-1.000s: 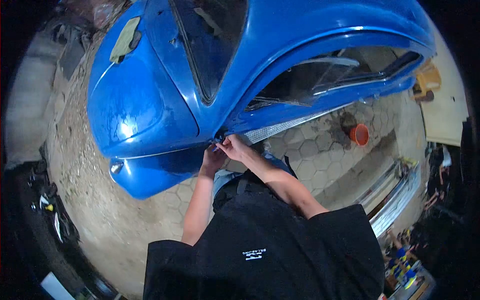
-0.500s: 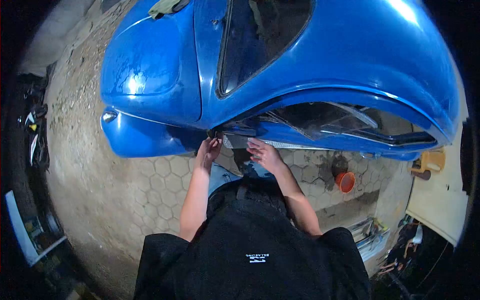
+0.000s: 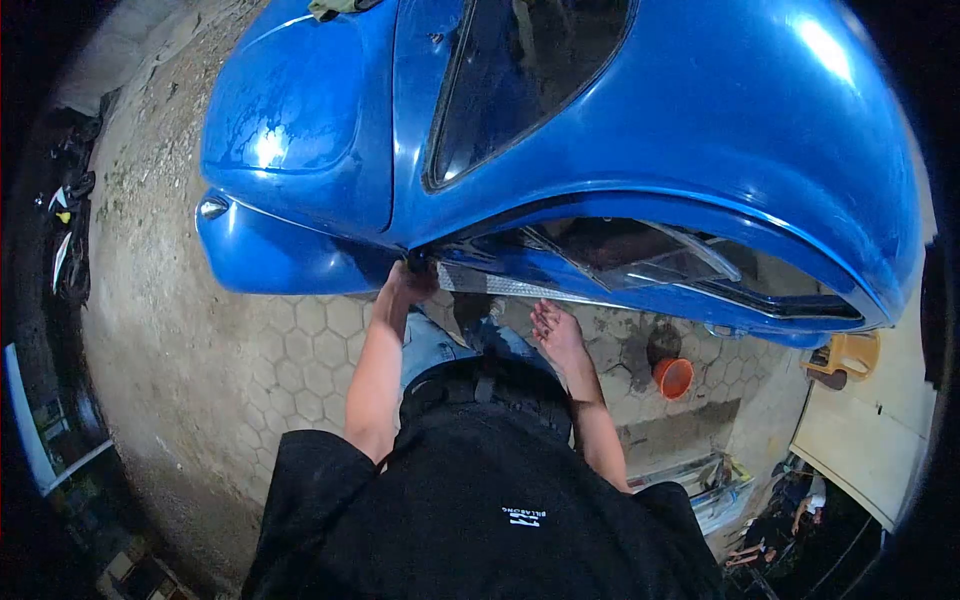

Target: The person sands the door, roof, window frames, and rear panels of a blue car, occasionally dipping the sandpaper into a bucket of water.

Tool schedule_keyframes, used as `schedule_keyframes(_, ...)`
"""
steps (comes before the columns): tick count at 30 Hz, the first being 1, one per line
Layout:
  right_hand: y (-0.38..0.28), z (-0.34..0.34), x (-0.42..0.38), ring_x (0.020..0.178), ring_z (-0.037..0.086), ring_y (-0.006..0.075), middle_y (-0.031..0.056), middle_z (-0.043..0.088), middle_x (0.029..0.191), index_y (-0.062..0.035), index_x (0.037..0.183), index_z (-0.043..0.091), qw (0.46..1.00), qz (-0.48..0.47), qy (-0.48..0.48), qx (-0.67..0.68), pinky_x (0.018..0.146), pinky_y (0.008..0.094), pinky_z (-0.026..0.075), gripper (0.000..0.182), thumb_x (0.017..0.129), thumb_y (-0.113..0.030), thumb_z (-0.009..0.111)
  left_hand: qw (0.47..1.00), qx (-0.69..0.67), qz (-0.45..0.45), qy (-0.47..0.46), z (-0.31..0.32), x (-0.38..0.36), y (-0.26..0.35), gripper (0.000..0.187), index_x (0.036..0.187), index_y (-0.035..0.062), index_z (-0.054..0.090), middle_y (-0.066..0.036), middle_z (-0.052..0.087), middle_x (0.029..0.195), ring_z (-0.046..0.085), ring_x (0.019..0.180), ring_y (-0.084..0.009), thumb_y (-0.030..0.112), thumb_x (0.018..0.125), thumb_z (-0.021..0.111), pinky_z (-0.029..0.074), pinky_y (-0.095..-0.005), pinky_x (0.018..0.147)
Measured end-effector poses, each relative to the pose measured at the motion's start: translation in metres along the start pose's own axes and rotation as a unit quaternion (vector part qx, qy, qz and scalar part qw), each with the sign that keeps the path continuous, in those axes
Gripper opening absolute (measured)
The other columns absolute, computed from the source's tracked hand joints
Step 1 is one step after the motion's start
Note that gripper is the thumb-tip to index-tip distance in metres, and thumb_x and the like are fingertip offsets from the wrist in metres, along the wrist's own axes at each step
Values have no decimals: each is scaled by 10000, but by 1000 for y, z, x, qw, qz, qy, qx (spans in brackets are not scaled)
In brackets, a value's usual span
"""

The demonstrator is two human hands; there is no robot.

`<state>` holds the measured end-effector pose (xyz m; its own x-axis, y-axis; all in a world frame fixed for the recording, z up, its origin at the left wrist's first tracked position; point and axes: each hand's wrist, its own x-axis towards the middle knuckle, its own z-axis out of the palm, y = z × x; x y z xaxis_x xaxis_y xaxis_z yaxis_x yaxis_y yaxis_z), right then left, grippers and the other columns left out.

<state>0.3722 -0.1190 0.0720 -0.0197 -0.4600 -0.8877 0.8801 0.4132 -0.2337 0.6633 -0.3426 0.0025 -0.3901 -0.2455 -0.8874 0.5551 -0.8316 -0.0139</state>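
Observation:
Ahead of me stands a rounded blue car (image 3: 700, 100), its side facing me. My left hand (image 3: 412, 284) reaches to the dark gap at the front edge of the blue car door (image 3: 580, 280), behind the front fender (image 3: 290, 255). Its fingers look closed round a small dark part, mostly hidden in shadow. Lower and to the right, my right hand (image 3: 556, 332) hangs in the air beside the car, fingers loosely curled and apart, holding nothing. A patterned metal strip (image 3: 520, 289) runs along the bottom of the car's side between the hands.
An orange bucket (image 3: 673, 378) stands on the hexagonal paving (image 3: 310, 350) at right. Beyond it is a yellow-orange plastic chair (image 3: 855, 355). A greenish cloth (image 3: 335, 8) lies on the hood. Metal frames (image 3: 700, 490) lie behind me at right.
My left hand has moved further in at the door's front edge. My right hand has drawn back from the car and shifted right. The view has turned slightly.

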Motion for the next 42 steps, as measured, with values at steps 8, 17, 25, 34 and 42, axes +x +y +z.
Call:
schedule_keyframes(8,4,19,11,1056,594,162,-26,599,1155,-164,1210,574,1000,2,-25,0,827,347,449,335,882,-137,515,995,53,-57,-56,-21,23,5,320,829,106,599,-92,536,691,509,606,-257,359,906,419,398,-397,549)
schedule_keyframes(17,60,127,60,1000,633,205,43,668,1084,-113,1121,628,995,7,-66,-69,821,398,490,273,881,-183,518,931,334,119,85,-18,-8,-15,500,973,116,667,-119,591,786,572,705,-324,506,933,357,427,-450,599)
schedule_keyframes(25,119,203,106,855,637,236,82,670,933,-74,923,622,999,12,-31,9,799,425,528,227,860,-285,570,608,717,320,118,18,-65,25,434,1110,12,597,-243,668,1078,629,1015,-450,380,897,511,497,-464,863)
schedule_keyframes(34,137,242,80,809,553,173,24,575,795,-106,796,578,940,-205,133,-240,771,312,428,140,802,-239,533,746,651,108,-87,5,-60,62,449,1175,66,636,-102,649,1104,603,978,-266,393,945,433,484,-413,784)
schedule_keyframes(42,122,240,55,765,497,195,42,537,776,-95,766,559,966,-142,39,-213,692,347,396,202,733,-294,563,852,513,10,-107,11,-75,58,312,1049,124,614,-36,593,1093,518,1093,-202,376,931,472,380,-403,912)
